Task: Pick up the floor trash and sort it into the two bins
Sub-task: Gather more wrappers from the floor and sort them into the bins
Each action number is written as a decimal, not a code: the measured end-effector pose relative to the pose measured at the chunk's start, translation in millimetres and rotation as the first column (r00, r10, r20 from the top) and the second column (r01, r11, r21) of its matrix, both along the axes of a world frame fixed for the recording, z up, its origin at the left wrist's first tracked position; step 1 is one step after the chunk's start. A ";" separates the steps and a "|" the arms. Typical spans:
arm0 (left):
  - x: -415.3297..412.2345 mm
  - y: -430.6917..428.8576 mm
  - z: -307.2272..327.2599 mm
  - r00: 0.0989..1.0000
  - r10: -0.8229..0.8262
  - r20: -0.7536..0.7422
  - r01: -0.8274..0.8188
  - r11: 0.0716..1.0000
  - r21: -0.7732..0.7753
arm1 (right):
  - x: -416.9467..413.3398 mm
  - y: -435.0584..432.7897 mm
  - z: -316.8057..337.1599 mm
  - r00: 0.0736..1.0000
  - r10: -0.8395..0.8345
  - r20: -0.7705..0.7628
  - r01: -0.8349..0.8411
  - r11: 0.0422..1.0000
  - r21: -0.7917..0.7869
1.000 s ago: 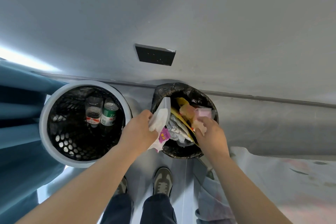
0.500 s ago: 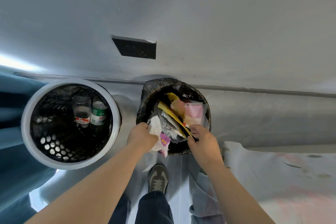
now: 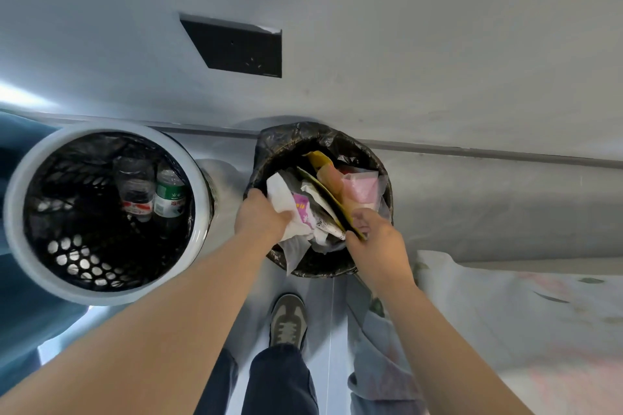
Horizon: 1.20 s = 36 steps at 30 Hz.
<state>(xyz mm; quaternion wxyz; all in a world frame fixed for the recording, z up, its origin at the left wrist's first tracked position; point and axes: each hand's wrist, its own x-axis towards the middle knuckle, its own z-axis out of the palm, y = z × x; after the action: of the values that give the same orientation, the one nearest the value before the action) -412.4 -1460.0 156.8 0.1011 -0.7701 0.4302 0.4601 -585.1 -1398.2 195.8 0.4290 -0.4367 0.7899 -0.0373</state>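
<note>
Trash entry: small round black-bagged bin [image 3: 286, 141], both hands over it.
My left hand [image 3: 261, 217] grips crumpled white tissue [image 3: 281, 194] at its 9 o'clock rim; my right hand [image 3: 374, 239] pinches a flat yellow wrapper [image 3: 332, 200] at 5 o'clock.

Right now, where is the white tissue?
Head view, centre: the white tissue is gripped in the left hand over the left side of the black-lined bin, beside a pink-printed wrapper.
</note>
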 end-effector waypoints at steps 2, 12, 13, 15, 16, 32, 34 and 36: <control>-3.2 1.5 1.3 0.995 -0.100 0.005 0.100 0.994 -0.034 | 3.5 0.0 -0.8 1.000 0.023 -0.004 -0.023 1.000 0.004; -2.4 6.3 25.9 0.998 0.036 -0.051 -0.045 0.981 -0.187 | 11.0 1.2 14.3 0.999 0.042 -0.008 -0.042 0.999 -0.009; -0.7 6.6 26.7 0.993 -0.027 -0.112 0.010 0.988 -0.153 | 11.4 0.6 16.5 0.999 0.035 -0.006 -0.035 0.999 -0.013; 2.8 9.4 30.3 0.963 -0.141 -0.231 0.126 0.989 -0.077 | 12.4 -0.8 21.7 1.000 0.012 -0.004 -0.012 1.000 -0.018; 4.6 10.2 33.5 0.951 -0.161 -0.263 0.149 0.987 -0.064 | 12.6 -1.4 24.9 1.000 0.005 -0.006 -0.005 1.000 -0.018; 59.8 21.0 146.0 0.949 -0.216 -0.230 0.179 0.968 -0.174 | 43.9 2.6 121.3 0.994 0.087 -0.068 -0.092 0.993 -0.071; 68.9 23.9 173.6 0.920 -0.368 -0.137 0.340 0.920 -0.193 | 53.1 1.8 146.4 0.980 0.169 -0.108 -0.176 0.983 -0.058; 81.3 26.9 205.8 0.884 -0.464 -0.057 0.449 0.876 -0.178 | 64.1 2.4 177.3 0.953 0.267 -0.144 -0.272 0.962 -0.018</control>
<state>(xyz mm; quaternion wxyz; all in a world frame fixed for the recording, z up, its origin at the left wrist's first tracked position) -331.1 -1433.1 362.6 0.1236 -0.6289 0.6396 0.4245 -521.0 -1395.9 373.1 0.3653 -0.5497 0.7503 0.0376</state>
